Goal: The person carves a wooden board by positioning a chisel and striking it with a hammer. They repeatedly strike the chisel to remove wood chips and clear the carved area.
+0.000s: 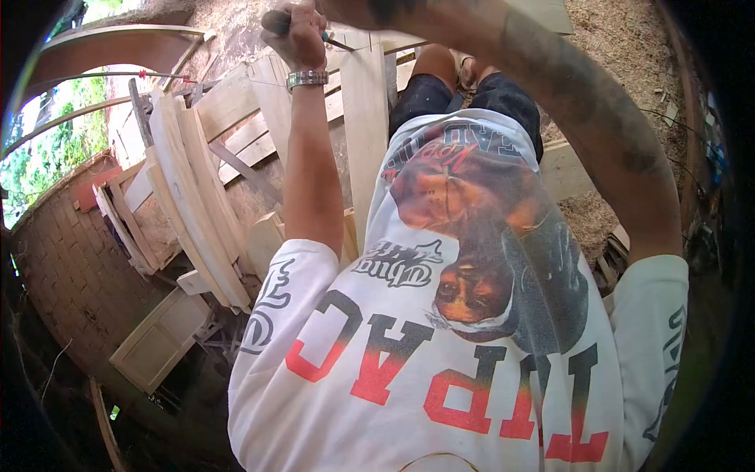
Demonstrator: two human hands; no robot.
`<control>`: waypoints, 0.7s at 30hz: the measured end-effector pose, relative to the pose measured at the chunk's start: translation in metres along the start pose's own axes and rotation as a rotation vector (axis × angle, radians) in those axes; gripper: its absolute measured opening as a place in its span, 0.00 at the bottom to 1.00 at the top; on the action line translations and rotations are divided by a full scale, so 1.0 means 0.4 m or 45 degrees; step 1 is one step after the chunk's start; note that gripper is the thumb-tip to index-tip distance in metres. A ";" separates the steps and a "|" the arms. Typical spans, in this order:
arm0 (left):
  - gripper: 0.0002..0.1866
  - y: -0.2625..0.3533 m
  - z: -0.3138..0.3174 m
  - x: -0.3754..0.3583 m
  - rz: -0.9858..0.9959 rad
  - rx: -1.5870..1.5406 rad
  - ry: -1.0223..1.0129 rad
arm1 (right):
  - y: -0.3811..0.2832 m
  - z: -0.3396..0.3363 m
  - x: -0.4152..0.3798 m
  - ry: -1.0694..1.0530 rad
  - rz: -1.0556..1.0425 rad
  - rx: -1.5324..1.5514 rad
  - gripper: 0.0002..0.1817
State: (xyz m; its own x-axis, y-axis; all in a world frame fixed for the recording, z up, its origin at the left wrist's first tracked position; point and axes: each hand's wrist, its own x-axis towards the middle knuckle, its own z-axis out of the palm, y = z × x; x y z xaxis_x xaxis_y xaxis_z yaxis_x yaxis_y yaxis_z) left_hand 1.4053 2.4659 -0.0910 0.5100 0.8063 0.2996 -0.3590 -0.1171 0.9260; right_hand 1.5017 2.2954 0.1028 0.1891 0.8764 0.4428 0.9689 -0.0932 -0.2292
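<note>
At the top edge, my left hand, with a metal watch on its wrist, is closed round a hand tool with a dark rounded handle. From the other side of the fist comes its thin dark shaft, with a bit of teal near the hand. The shaft's end points at a pale wooden board, overlapping its upper part in this view. My right forearm reaches across from the right, and my right hand is by the left one, its fingers cut off by the frame.
Curved pale wooden pieces lean in a stack at left. Slats and boards lie crosswise behind my left arm. Wood shavings cover the ground. A brick surface and a pale panel are at lower left.
</note>
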 end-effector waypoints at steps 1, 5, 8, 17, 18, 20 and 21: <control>0.12 0.020 0.012 -0.018 -0.052 -0.003 -0.117 | 0.005 0.007 -0.043 -0.654 0.236 0.050 0.13; 0.12 0.108 0.053 -0.061 -0.115 -0.066 -0.178 | 0.005 -0.029 -0.091 -0.429 0.513 0.408 0.13; 0.18 0.119 0.007 0.026 -0.236 -0.177 0.390 | -0.036 -0.159 -0.108 -0.255 0.811 0.645 0.10; 0.20 0.113 0.051 0.000 -0.188 -0.233 0.120 | 0.024 -0.046 -0.343 -0.078 0.920 0.435 0.14; 0.20 0.108 0.051 -0.008 -0.198 -0.227 0.112 | 0.029 -0.029 -0.364 -0.107 0.903 0.394 0.16; 0.20 0.102 0.049 -0.013 -0.214 -0.214 0.092 | 0.027 -0.028 -0.399 -0.170 0.993 0.480 0.15; 0.20 0.101 0.048 -0.014 -0.198 -0.196 0.099 | 0.023 -0.028 -0.410 -0.201 1.038 0.526 0.14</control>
State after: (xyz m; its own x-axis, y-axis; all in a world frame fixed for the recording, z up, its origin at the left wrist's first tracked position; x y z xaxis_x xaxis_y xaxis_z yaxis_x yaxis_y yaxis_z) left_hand 1.4029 2.4456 -0.0510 0.5088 0.8507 0.1322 -0.3989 0.0969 0.9118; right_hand 1.4815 2.1457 0.0377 0.7336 0.6710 -0.1073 0.4066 -0.5599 -0.7219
